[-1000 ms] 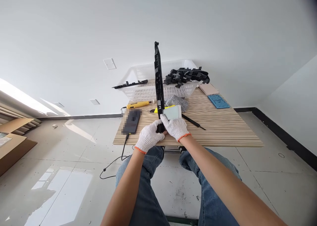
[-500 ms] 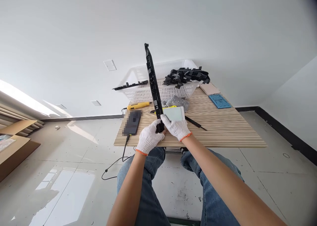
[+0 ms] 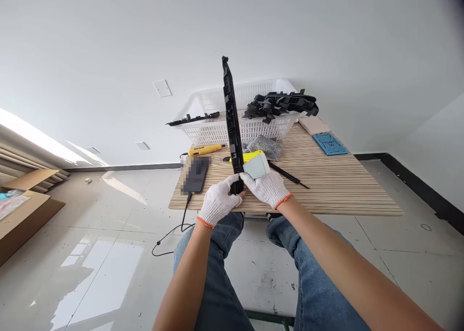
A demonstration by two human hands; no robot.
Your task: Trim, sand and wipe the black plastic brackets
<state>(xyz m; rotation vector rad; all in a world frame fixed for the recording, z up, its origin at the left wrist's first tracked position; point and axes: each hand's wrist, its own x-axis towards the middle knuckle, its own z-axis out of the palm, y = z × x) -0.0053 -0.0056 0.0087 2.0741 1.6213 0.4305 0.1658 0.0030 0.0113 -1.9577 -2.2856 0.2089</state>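
Note:
My left hand [image 3: 219, 201], in a white knitted glove with an orange cuff, is closed around the lower end of a long black plastic trim strip [image 3: 232, 109]. The strip stands nearly upright over the table's front edge, its clips and ribs showing. My right hand [image 3: 268, 188], gloved alike, pinches a flat pale grey-green pad [image 3: 255, 167] with a white border. This pad is against or very near the strip's lower part; I cannot tell whether they touch. Behind it lie a yellow-handled tool [image 3: 250, 156] and a grey speckled cloth [image 3: 266, 146].
A white plastic basket [image 3: 203, 132] at the back holds black plastic parts [image 3: 281, 105] and a thin black strip [image 3: 194, 118]. On the table [image 3: 326, 191] are a yellow corded tool [image 3: 206, 150], a phone [image 3: 197, 175], a black thin-tipped tool [image 3: 288, 174] and a blue packet [image 3: 329, 144].
The pad has tilted in my right hand and shows less of its face. The whole scene has shifted slightly, and the strip stands a little further right in view, still in my left hand.

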